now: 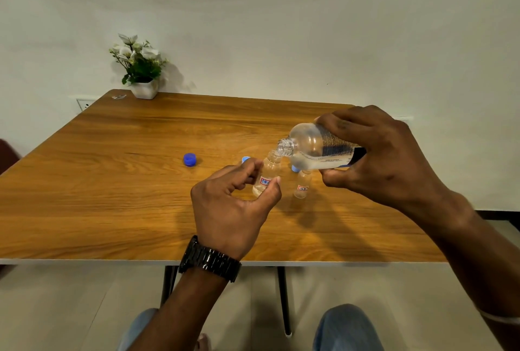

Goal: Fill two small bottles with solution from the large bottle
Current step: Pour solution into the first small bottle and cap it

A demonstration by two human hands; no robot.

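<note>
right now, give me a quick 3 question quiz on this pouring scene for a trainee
1. True or false: the large bottle is standing upright on the table.
2. Which hand steadies the small bottle being filled? A) left hand B) right hand C) neither
3. Fill in: the dark blue cap lies on the table to the ____ of both hands.

Key
1. False: the right hand holds it tipped, neck over the small bottle's mouth.
2. A. The second small bottle stands uncapped and untouched.
3. Left.
</note>
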